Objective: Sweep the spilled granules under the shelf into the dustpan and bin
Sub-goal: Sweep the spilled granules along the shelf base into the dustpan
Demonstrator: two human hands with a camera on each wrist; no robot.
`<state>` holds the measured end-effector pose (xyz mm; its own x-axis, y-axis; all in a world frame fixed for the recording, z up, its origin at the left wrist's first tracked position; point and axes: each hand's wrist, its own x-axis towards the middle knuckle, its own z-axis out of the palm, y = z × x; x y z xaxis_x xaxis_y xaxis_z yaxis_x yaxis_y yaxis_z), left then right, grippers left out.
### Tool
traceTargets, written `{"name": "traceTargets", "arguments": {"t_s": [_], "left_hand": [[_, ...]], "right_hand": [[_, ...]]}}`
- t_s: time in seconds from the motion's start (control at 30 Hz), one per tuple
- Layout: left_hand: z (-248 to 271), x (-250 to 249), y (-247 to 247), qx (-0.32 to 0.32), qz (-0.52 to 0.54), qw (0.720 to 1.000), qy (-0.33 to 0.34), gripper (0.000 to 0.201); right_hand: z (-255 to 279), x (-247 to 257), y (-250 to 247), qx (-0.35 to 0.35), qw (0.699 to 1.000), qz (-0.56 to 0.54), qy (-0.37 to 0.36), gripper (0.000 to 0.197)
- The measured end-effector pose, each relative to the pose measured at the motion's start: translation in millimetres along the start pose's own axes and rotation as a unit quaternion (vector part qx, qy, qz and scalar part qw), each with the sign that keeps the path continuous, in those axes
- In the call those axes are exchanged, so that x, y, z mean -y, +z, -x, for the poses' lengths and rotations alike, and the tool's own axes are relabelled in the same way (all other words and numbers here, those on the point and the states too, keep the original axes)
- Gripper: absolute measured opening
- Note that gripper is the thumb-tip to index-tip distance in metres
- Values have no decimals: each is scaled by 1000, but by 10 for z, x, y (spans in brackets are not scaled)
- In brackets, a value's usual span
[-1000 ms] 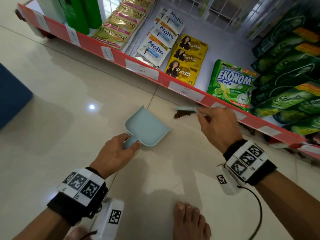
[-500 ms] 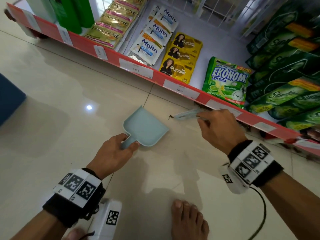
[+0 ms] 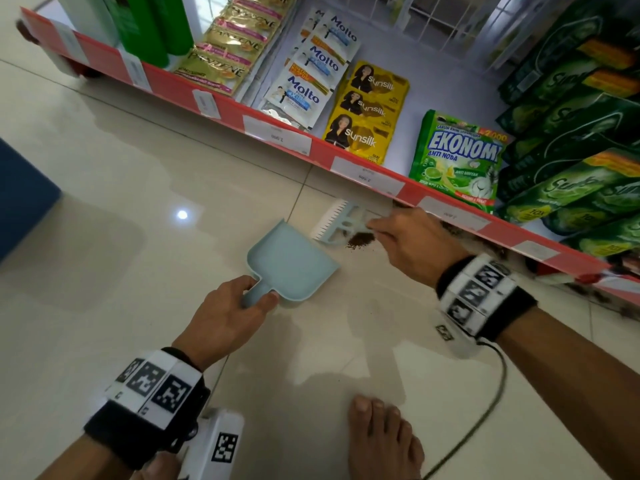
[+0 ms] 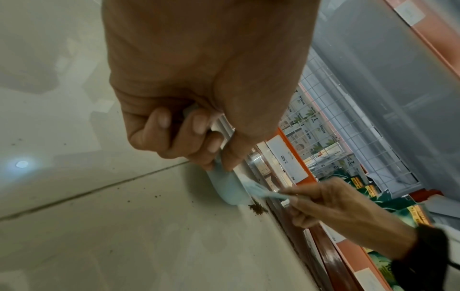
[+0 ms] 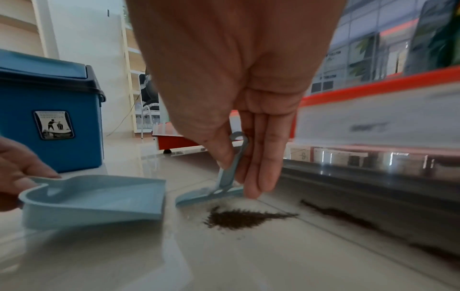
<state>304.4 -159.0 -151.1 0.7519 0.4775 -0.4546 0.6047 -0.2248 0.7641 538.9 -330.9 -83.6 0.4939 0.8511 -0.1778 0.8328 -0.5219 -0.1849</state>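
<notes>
A light blue dustpan [image 3: 291, 261] lies on the tiled floor, its mouth towards the shelf. My left hand [image 3: 242, 301] grips its short handle. Just right of the mouth lies a small dark pile of granules [image 3: 360, 240]. My right hand [image 3: 381, 230] pinches the handle of a small light blue brush [image 3: 341, 221], whose white bristles sit on the floor just beyond the pile. In the right wrist view the brush [image 5: 211, 194] stands behind the pile [image 5: 239, 217], beside the dustpan [image 5: 94, 198]. More granules [image 5: 336, 212] lie in a dark line under the shelf's base.
The red-edged bottom shelf [image 3: 277, 140] holds sachets and green detergent packs close above the spill. A blue lidded bin [image 5: 49, 110] stands on the floor to the left, behind the dustpan. My bare foot [image 3: 381, 438] and a cable [image 3: 485, 410] are near me.
My right hand has swung the brush over the pile; its bristles now rest beyond the granules. The dustpan and my left hand have hardly moved.
</notes>
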Motion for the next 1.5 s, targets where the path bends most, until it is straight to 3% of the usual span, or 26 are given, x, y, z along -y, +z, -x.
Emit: {"name": "traceTargets", "arguments": {"t_s": [0.1,0.23,0.4,0.63,0.83,1.0,1.13,1.3,1.5], "left_hand": [[18,34,-14,2,7,1000,-2,23],[-1,25,17,6,11,1000,-5,24],[-31,-70,79,19,8,1000,0,23],[35,-98,80,21,-15,1000,10,27],[-11,-228,201,34,1,999,20,25],[-185,-467,378,67,3,997,34,24],[-286,-562,438,95,9,995,27,18],[-313,-549,474,126,48,991,18,20],[-276,-512,469,143,54,988,13,23]], "right_hand": [[260,-240,-123,18,1000,11,4,24],[379,-382,-245,-63,996,-57,8,25],[176,-166,-69,-119,990,-76,-18,22],[326,-224,108,-44,999,-21,-5,29],[758,-353,203,-178,983,-24,32,20],[668,-388,342,-292,952,-15,94,21],[432,-434,314,-249,956,13,152,29],[298,-355,285,-272,947,2,172,20],[280,-363,286,-202,959,10,197,24]]}}
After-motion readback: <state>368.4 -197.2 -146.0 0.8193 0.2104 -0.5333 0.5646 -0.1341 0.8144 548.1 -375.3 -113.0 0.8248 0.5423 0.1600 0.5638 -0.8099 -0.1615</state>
